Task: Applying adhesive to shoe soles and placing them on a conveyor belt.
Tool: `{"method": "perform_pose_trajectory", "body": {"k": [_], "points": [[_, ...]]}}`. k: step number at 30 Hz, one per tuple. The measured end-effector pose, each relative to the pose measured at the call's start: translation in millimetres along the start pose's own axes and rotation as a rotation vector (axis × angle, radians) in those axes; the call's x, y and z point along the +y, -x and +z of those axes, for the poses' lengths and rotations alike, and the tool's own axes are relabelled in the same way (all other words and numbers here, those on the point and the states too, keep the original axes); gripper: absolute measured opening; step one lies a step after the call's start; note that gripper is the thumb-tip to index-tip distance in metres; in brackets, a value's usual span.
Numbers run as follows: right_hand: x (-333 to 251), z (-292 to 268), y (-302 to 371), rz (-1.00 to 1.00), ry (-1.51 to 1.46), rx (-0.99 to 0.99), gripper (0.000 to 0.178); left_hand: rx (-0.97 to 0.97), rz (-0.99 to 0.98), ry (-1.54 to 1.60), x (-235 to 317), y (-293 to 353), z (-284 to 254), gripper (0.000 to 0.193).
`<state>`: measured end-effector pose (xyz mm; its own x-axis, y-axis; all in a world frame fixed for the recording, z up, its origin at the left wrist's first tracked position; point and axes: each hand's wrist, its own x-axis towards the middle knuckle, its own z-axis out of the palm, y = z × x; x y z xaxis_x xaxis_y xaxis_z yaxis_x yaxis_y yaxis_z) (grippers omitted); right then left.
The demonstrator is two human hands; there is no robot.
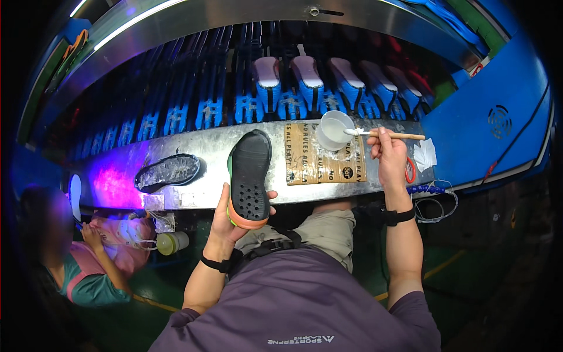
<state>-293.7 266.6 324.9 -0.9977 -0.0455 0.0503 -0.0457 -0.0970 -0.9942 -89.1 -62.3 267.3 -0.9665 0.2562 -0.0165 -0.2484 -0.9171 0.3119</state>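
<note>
My left hand point(221, 222) is closed round the heel end of a shoe sole point(250, 176), holding it up at the bench's front edge. The sole has a black inner face with several round holes at the heel and an orange and green rim. Between the fingers of my right hand point(387, 154) is a brush point(399, 135) with a wooden handle. Its white-coated tip points left, at the rim of a translucent cup point(333, 130) of whitish liquid. Under the cup lies a piece of printed cardboard point(299, 167).
Beyond the metal bench point(211, 193), several shoe uppers point(308, 73) sit on a rack of blue holders point(176, 119). A dark shoe-shaped piece point(168, 172) lies left. Red-handled scissors point(410, 169), white paper point(425, 154) and a blue coiled hose point(426, 189) are at right. A co-worker point(97, 258) sits left.
</note>
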Motion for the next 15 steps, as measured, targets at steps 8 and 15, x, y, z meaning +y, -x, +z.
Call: {"method": "perform_pose_trajectory", "body": {"k": [8,15], "points": [[2,17,-20,-0.063,0.344,-0.087,0.021,0.180,0.119,-0.126,-11,7,5,0.075],[3,27,-28,-0.270,0.756,-0.136,0.019,0.249,0.159,-0.536,0,5,23,0.081]]}}
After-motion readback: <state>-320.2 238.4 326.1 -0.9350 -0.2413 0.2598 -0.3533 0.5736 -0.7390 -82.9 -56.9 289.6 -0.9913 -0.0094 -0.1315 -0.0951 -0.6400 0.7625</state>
